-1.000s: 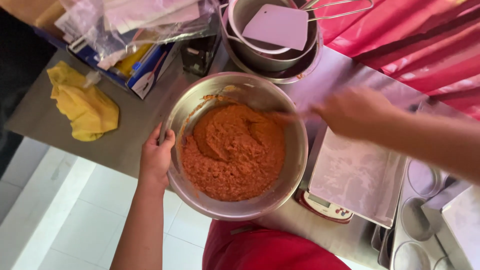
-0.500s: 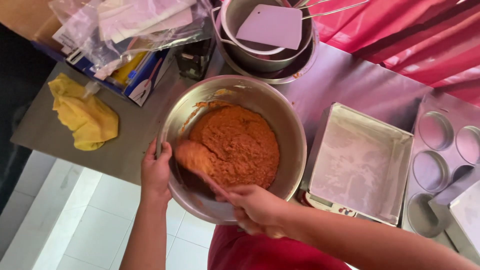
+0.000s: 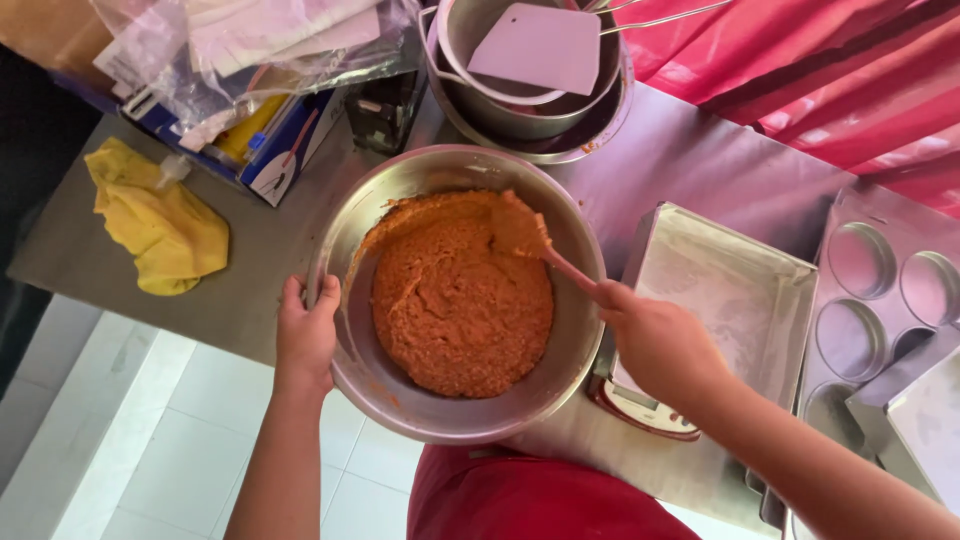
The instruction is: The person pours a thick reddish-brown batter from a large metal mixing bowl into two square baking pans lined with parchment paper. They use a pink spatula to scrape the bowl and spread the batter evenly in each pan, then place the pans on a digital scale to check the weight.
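Left hand (image 3: 305, 335) clamped on the near-left rim of the steel mixing bowl (image 3: 560, 240), right hand (image 3: 655, 340) closed around the handle of a spatula (image 3: 535, 245) whose blade is sunk in the orange batter (image 3: 460, 300). Bowl standing on the grey table (image 3: 690, 160), just left of a rectangular baking tin (image 3: 725, 290) resting on a kitchen scale (image 3: 645, 410). Farther out: a muffin tray (image 3: 880, 290) to the right, stacked bowls (image 3: 530, 110) behind, a yellow cloth (image 3: 160, 220) to the left.

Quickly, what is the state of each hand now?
Left hand: closed on the rim of the round metal mixing bowl.
Right hand: closed on the pink spatula handle.
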